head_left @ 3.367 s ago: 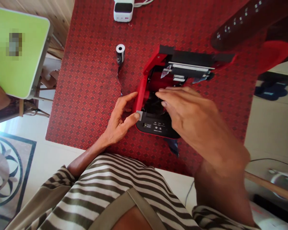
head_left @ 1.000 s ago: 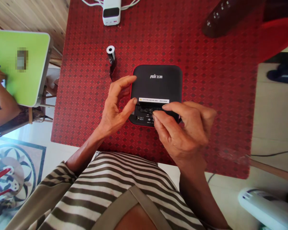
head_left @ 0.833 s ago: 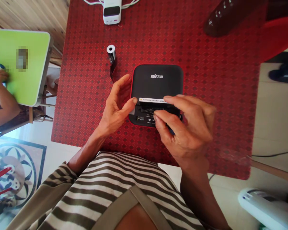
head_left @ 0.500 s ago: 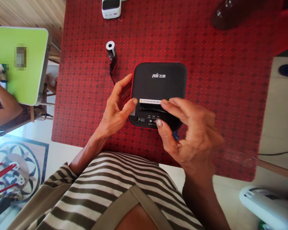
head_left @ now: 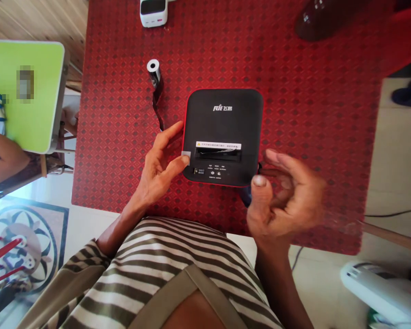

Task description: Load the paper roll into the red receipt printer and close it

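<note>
Now: the black receipt printer (head_left: 222,116) with red rim sits shut and flat on the red patterned tablecloth (head_left: 123,151), well inside the cloth's edges, with its paper slot and button panel toward the person.

Left hand (head_left: 159,171): fingers spread wide, thumb tip on a small grey tab (head_left: 185,157) at the printer's left edge, forefinger just beside that edge. Nothing gripped.

Right hand (head_left: 287,196): off the lid, beside the front right corner, motion-blurred. Fingers (head_left: 277,157) half curled, thumb (head_left: 259,181) just at the corner; cannot tell whether anything is pinched. A dark blue item (head_left: 245,196) pokes out under the front right corner.

Room: cloth extends well past the printer's right side. To the left, a small paper roll (head_left: 154,68) stands apart, its black strip (head_left: 156,107) trailing toward the left forefinger, not visibly touching.

Further off: white power bank (head_left: 153,11) at the top, lime-green tabletop (head_left: 20,119) at far left with a co-worker's arm (head_left: 5,157) beside it, white appliance (head_left: 376,290) at lower right.
</note>
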Demonstrator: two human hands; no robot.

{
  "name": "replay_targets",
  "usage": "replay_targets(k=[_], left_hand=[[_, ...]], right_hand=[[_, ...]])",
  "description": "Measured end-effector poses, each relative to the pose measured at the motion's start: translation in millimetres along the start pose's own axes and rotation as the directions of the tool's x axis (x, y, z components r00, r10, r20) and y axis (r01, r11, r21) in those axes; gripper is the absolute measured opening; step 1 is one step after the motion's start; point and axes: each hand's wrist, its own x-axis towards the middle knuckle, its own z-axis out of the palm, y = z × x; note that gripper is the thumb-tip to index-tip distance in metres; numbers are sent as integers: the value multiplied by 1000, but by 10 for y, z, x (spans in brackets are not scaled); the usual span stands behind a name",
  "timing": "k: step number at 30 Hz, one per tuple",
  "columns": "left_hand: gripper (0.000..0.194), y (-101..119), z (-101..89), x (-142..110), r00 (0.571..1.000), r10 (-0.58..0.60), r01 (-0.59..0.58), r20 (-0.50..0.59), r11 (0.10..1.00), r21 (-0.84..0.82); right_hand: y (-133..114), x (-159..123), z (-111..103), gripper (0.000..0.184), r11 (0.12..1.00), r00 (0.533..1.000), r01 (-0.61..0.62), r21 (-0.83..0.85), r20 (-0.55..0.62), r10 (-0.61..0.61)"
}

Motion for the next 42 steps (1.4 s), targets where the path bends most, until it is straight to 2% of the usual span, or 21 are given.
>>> replay_targets(k=[4, 6, 9, 11, 17, 26, 31, 34, 35, 37, 39, 42], left_hand=[[70, -66, -27, 15, 1000, 14, -13, 15, 999, -41], [69, -73, -20, 25, 1000, 13, -13, 1, 999, -49], [69, -71, 11, 31, 1000, 1, -3, -22, 999, -51], [70, -69, 40, 32, 999, -2, 0, -41, 999, -51], [69, -37, 139, 35, 997, -16, 11, -82, 998, -62], [68, -49, 227, 33, 990, -25, 15, -140, 997, -73], [68, -56, 199, 28, 992, -13, 7, -126, 999, -49], [67, -88, 168, 19, 994, 10, -15, -112, 999, -39], [68, -100, 160, 16, 994, 16, -20, -111, 999, -30], [70, -115, 150, 11, 993, 19, -20, -114, 1000, -7], [74, -110, 148, 6, 993, 5, -3, -115, 1000, 13], [75, -71, 154, -6, 993, -27, 31, -117, 999, 31]], right_hand=[[58, -59, 71, 55, 996, 992, -87, 33, -91, 90], [92, -121, 105, 51, 994, 978, -99, 40, -180, 105], [129, -206, 146, 40, 999, 935, -42, 14, -351, 44], [137, -228, 152, 37, 1000, 919, -12, -14, -394, 5], [108, -195, 72, 36, 997, 944, -47, -55, -330, 26], [112, -201, 98, 39, 998, 941, -40, -50, -336, 21], [131, -103, -14, 41, 991, 940, 27, -131, -334, -70], [79, 126, -198, 32, 964, 916, 157, -215, -334, -224], [52, 229, -258, 31, 950, 909, 205, -236, -314, -274], [-2, 457, -344, 35, 931, 928, 270, -247, -190, -319], [-32, 686, -365, 35, 930, 955, 291, -223, 4, -297], [-5, 981, -285, 24, 916, 924, 330, -228, 277, -264]])
